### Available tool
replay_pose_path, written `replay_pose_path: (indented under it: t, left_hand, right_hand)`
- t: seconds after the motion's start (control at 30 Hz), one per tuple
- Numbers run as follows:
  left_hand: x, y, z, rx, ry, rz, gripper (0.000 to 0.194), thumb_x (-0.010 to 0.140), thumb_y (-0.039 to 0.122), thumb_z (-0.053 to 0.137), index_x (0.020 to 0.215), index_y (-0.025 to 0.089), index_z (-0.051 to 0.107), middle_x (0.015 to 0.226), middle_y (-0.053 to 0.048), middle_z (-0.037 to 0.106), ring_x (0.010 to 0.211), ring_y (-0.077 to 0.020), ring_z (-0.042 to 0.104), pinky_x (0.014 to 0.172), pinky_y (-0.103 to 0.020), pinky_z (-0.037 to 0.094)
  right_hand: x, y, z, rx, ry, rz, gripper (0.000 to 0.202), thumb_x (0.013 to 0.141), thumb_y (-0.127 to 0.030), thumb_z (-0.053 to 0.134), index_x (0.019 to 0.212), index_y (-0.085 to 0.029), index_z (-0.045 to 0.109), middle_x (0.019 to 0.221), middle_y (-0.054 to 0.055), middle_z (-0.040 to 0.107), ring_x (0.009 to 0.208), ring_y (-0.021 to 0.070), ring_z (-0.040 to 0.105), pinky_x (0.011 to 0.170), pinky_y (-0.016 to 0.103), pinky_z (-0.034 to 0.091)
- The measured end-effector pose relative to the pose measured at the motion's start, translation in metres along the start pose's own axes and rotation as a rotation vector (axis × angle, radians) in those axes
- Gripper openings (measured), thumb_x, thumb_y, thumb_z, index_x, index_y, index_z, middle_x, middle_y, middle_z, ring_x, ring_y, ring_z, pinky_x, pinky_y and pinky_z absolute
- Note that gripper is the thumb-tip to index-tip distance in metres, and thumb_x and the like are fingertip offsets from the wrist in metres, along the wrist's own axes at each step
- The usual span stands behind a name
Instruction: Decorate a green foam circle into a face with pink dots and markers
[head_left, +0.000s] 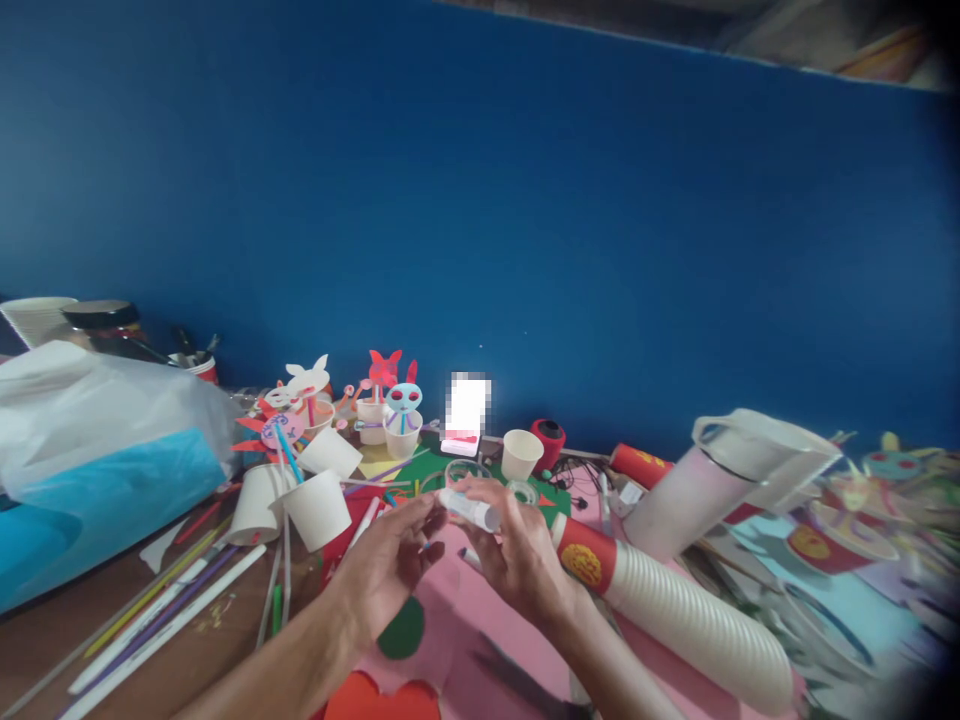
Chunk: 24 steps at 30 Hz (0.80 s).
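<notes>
My right hand [521,550] is closed round a white tube that looks like a glue stick [471,510], held lengthwise above the pink paper [487,620]. At the tube's left end, the fingertips of my left hand [394,560] pinch it, the other fingers curled below. A small whitish piece [471,560] shows under my right hand; its kind is unclear. Beneath my hands lie a dark green paper circle [400,630] and an orange-red paper shape [382,698].
White paper cups [319,508] lie at left, with paper-faced cup figures [405,397] behind. A lit phone [466,412] stands at the wall. At right are a stack of cups [697,620] and a pitcher [694,500]. Straws and sticks [165,625] cover the left front.
</notes>
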<state>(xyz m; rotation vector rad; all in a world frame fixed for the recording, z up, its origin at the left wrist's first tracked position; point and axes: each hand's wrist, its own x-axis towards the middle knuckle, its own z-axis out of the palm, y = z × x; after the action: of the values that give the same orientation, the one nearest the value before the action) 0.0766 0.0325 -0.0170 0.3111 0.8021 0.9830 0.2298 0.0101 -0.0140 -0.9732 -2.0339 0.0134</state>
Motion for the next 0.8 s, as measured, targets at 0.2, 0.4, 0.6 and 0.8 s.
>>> replay_pose_path:
  t: [0.2, 0.4, 0.6, 0.8]
  left_hand:
    - [0.001, 0.001, 0.002, 0.017, 0.074, 0.017, 0.004, 0.07, 0.009, 0.061, 0.069, 0.013, 0.061, 0.068, -0.002, 0.065, 0.061, -0.0108, 0.061, 0.055, -0.022, 0.045]
    - [-0.002, 0.009, 0.005, 0.036, 0.072, 0.031, 0.005, 0.073, 0.012, 0.059, 0.076, 0.014, 0.061, 0.082, -0.005, 0.066, 0.073, -0.0128, 0.061, 0.055, -0.023, 0.044]
    - [0.002, 0.013, 0.001, 0.029, 0.013, 0.044, 0.004, 0.075, 0.016, 0.057, 0.077, 0.016, 0.061, 0.083, -0.002, 0.065, 0.076, -0.012, 0.06, 0.055, -0.022, 0.043]
    - [0.006, 0.03, -0.003, 0.036, 0.011, 0.174, 0.006, 0.075, 0.015, 0.057, 0.075, 0.018, 0.062, 0.085, -0.001, 0.064, 0.075, -0.0122, 0.058, 0.058, -0.023, 0.045]
  right_hand:
    - [0.001, 0.001, 0.002, 0.026, -0.01, -0.028, 0.029, 0.083, -0.012, 0.045, 0.111, -0.02, 0.042, 0.104, 0.012, 0.062, 0.098, 0.0207, 0.059, 0.078, 0.032, 0.052]
    - [0.007, 0.002, -0.01, 0.217, 0.179, 0.131, 0.019, 0.082, -0.017, 0.05, 0.1, -0.02, 0.051, 0.103, 0.009, 0.059, 0.096, 0.0196, 0.057, 0.081, 0.033, 0.048]
    - [0.009, 0.022, -0.016, 0.382, 0.164, 0.465, 0.011, 0.076, -0.022, 0.056, 0.086, -0.018, 0.058, 0.072, 0.0, 0.056, 0.065, 0.0127, 0.055, 0.057, 0.024, 0.046]
    - [0.008, 0.043, -0.019, 0.746, 0.034, 0.733, 0.016, 0.069, -0.019, 0.062, 0.077, -0.018, 0.048, 0.066, -0.003, 0.059, 0.061, 0.0116, 0.061, 0.052, 0.02, 0.044]
